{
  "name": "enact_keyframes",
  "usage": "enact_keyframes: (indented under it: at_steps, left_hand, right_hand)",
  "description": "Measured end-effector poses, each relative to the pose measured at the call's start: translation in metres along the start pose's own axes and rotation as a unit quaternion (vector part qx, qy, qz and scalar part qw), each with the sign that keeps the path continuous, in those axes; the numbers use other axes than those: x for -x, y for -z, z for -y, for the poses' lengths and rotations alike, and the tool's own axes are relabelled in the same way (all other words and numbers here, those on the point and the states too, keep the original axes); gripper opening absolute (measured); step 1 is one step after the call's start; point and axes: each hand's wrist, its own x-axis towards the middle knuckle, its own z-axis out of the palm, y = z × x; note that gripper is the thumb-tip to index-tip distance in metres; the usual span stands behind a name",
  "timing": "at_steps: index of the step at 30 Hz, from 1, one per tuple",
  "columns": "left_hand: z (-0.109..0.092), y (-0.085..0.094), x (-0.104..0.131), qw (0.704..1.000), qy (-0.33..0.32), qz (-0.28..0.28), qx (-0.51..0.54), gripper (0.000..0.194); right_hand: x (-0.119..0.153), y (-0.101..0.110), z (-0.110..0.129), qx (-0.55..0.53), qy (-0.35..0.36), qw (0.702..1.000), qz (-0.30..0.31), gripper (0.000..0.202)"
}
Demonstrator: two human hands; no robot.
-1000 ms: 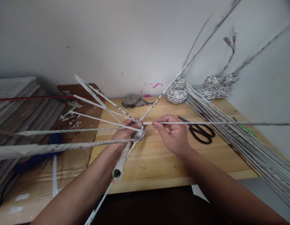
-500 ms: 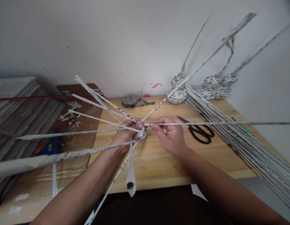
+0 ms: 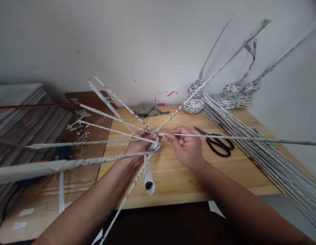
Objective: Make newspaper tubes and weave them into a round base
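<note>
A small round weave of rolled newspaper point(image 3: 154, 146) is gripped by my left hand point(image 3: 139, 144), whose thumb presses on its upper edge. Several paper tubes fan out from it to the left, up and down toward me. My right hand point(image 3: 187, 146) pinches one paper tube point(image 3: 239, 137) between thumb and fingertips, just right of the weave; that tube runs off to the right. Another long tube point(image 3: 173, 114) slants up and right from the weave. Black-handled scissors point(image 3: 219, 144) lie on the wooden table beside my right hand.
A bundle of paper tubes point(image 3: 265, 160) lies across the right of the table point(image 3: 173, 187). Woven gourd-like paper pieces point(image 3: 193, 103) stand at the wall. A grey cloth point(image 3: 147, 110) lies at the back. Stacked newspaper point(image 3: 27, 136) and paper scraps point(image 3: 83, 126) are at left.
The fanned tubes have swung a little, and the right-hand tube's far end has dipped. Both hands keep nearly the same place and hold.
</note>
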Motion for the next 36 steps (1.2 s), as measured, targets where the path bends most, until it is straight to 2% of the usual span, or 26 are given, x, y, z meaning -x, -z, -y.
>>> enact_keyframes:
  at_steps: [13, 16, 19, 22, 27, 31, 36]
  left_hand:
    - [0.0, -0.003, 0.002, 1.0, -0.014, -0.004, 0.005, 0.036]
    - [-0.002, -0.003, 0.002, 1.0, -0.027, -0.006, -0.007, 0.035]
    - [-0.012, -0.001, 0.004, 0.999, -0.043, -0.018, -0.026, 0.037]
    - [-0.032, 0.01, 0.012, 0.997, -0.055, -0.028, -0.048, 0.035]
    - [-0.062, 0.042, 0.043, 0.995, -0.065, -0.071, -0.038, 0.034]
    - [-0.077, 0.066, 0.071, 0.988, -0.081, -0.129, -0.017, 0.029]
    - [-0.102, 0.089, 0.089, 0.972, -0.12, -0.203, -0.013, 0.016]
  right_hand:
    - [0.0, -0.002, 0.0, -0.031, 0.002, 0.999, 0.008, 0.01]
    - [-0.001, -0.002, -0.003, -0.108, -0.049, 0.993, 0.015, 0.012]
    - [-0.006, -0.001, -0.008, -0.211, -0.12, 0.97, 0.017, 0.019]
    - [-0.011, -0.001, -0.014, -0.284, -0.194, 0.939, 0.028, 0.026]
    - [-0.011, -0.008, -0.016, -0.34, -0.314, 0.885, 0.047, 0.034]
    - [-0.009, -0.012, -0.015, -0.36, -0.375, 0.851, 0.073, 0.039]
    - [-0.018, -0.013, -0.016, -0.336, -0.442, 0.821, 0.129, 0.029]
